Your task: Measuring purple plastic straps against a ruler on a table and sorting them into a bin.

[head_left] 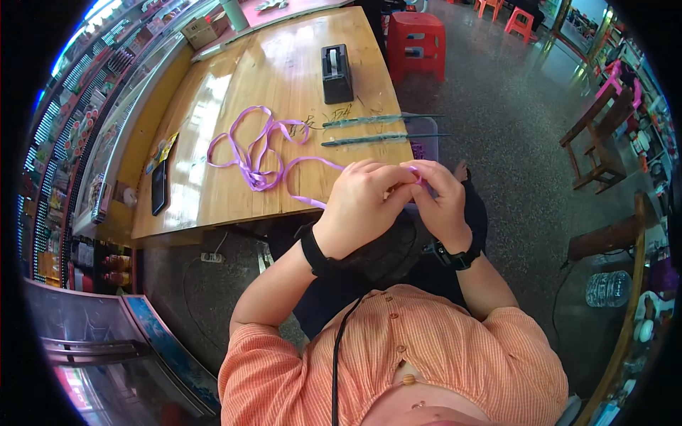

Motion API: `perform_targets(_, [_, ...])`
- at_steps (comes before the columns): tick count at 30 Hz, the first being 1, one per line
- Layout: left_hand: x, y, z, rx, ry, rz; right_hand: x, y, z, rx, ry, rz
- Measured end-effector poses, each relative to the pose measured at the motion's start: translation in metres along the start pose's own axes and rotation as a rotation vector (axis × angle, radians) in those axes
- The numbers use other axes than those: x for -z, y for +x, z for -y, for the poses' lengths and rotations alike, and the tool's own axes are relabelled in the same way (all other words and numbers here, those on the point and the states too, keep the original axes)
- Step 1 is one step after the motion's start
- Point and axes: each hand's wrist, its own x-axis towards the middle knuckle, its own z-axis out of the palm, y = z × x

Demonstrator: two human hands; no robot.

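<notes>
A light purple ribbon lies in loose loops on the wooden table, and its strands run right to my left hand. At the table's near right corner, my left hand has its fingers closed on a pinched purple bit of ribbon. Touching it, my right hand pinches the same bit, thumb and forefinger together. The fingers hide most of the held piece, so its exact shape cannot be told. Just beyond my hands, two dark green thin sticks with clear wrapping lie side by side, their ends over the table's right edge.
A black tape dispenser stands farther back. A dark phone lies at the left edge. Beside the table's right edge, a clear plastic box holds purple pieces. A red stool and a wooden chair stand on the floor.
</notes>
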Motion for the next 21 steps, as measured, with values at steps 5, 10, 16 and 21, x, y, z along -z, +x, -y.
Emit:
perform_targets(5, [-0.014,-0.002,-0.018,-0.089,-0.084,-0.032,0.01,-0.001,0.014,-0.038,0.029,-0.012])
perform_targets(10, [-0.012,0.0,-0.029,0.082,-0.245,0.053,0.041,0.001,0.018,-0.141,-0.034,-0.024])
perform_targets(16, [-0.018,0.015,0.003,0.493,-0.901,0.156,0.086,0.011,0.021,-0.194,-0.162,0.036])
perform_targets(21, [-0.037,0.037,-0.005,0.491,-0.781,0.325,0.113,0.026,0.008,-0.058,-0.398,0.018])
